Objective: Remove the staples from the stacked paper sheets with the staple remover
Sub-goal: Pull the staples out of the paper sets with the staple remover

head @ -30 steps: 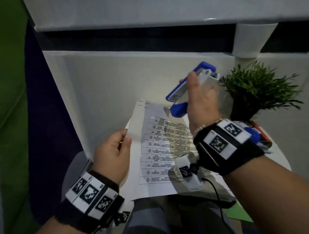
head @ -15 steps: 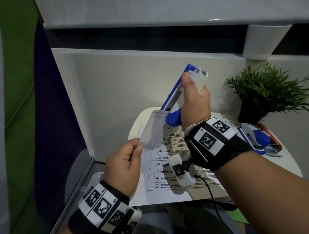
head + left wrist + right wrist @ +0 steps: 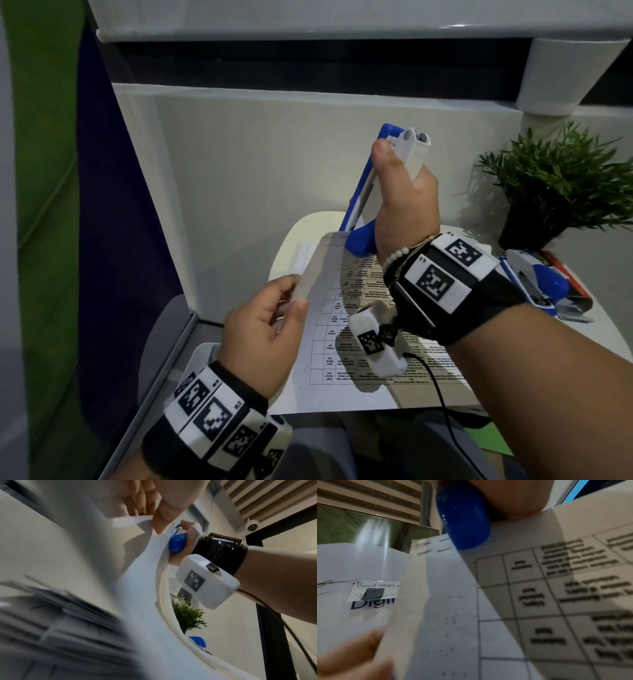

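The right hand (image 3: 406, 205) is wrapped tight round the blue and white staple remover (image 3: 364, 192), thumb up along its white side. It holds the tool nearly upright, just above the middle of the head view, toward 1 o'clock. The tool's rounded blue lower end sits against the far corner of the paper sheets (image 3: 346, 329), at 12 o'clock on the stack. In the right wrist view that blue end lies right beside a few staples (image 3: 424, 552) clustered at the corner. The tool's tip is hidden, so it cannot be told whether it has hold of one.

The left hand (image 3: 263, 339), at 7 o'clock from the middle, pinches the left edge of the sheets between thumb and curled fingers. It lifts that edge, so the paper bends up on its 9 o'clock side while the rest lies flat. The top sheet carries a printed grid of text. The sheets rest on a small round white table (image 3: 308, 229).

At 2 o'clock a green potted plant (image 3: 555, 185) stands at the far right of the table. Just in front of it, at 3 o'clock, a second blue and white stapler (image 3: 534, 284) lies on a flat red thing (image 3: 568, 277). A white panel (image 3: 239, 164) stands behind the table from 10 to 12 o'clock. Both wrists wear black bands with checkered marker squares.
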Tool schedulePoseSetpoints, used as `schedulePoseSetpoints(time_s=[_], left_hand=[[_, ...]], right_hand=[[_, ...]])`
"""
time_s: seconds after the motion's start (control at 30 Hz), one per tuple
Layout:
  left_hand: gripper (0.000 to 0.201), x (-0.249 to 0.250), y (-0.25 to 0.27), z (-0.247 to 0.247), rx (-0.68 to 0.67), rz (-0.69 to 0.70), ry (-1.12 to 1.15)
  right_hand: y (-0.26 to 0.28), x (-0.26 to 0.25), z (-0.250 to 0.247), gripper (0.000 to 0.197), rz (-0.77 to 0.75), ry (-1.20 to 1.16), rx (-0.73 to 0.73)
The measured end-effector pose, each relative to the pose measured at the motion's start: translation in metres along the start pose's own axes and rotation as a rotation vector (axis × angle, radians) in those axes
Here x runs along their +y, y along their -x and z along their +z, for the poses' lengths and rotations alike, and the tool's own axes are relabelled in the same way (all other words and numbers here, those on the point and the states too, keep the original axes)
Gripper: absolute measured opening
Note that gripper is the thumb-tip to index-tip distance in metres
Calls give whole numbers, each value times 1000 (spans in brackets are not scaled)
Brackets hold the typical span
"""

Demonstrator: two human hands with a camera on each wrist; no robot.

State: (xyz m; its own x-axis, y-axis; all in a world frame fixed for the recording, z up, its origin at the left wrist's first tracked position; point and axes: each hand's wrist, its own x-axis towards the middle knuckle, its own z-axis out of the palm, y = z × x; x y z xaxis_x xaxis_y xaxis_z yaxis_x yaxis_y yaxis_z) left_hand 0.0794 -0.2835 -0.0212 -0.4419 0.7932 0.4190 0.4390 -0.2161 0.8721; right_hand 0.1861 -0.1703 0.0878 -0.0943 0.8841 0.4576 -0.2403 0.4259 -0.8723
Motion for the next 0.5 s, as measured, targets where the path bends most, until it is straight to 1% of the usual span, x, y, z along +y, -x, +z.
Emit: schedulePoseSetpoints(time_s=[0.1,0.17,0.2,0.27,0.33,0.37,0.43,0.5], left_hand=[[29,4,-4,2,-46,-27,83],[36,1,-8,2,-44,-53,81],[43,-1,-9,1,-39,-86,78],[52,-6,-12,-1,-16,-167,107],[50,-9,-14,-4,27,-223,142],[49,-11,-15,-6,48,-227,142],[48,-15,-16,-8,86,-189,90],[48,-19,-17,-10,101,-118,-2]], right_hand=[[4,6,2,26,15,15,-62],[6,10,4,22,58,-6,-101],[6,11,4,21,84,-12,-99],[6,13,-1,23,109,10,-37],[5,13,-11,26,109,35,60],[6,13,-18,24,125,42,99],[8,21,-33,20,201,94,130],[14,36,-48,26,293,198,134]])
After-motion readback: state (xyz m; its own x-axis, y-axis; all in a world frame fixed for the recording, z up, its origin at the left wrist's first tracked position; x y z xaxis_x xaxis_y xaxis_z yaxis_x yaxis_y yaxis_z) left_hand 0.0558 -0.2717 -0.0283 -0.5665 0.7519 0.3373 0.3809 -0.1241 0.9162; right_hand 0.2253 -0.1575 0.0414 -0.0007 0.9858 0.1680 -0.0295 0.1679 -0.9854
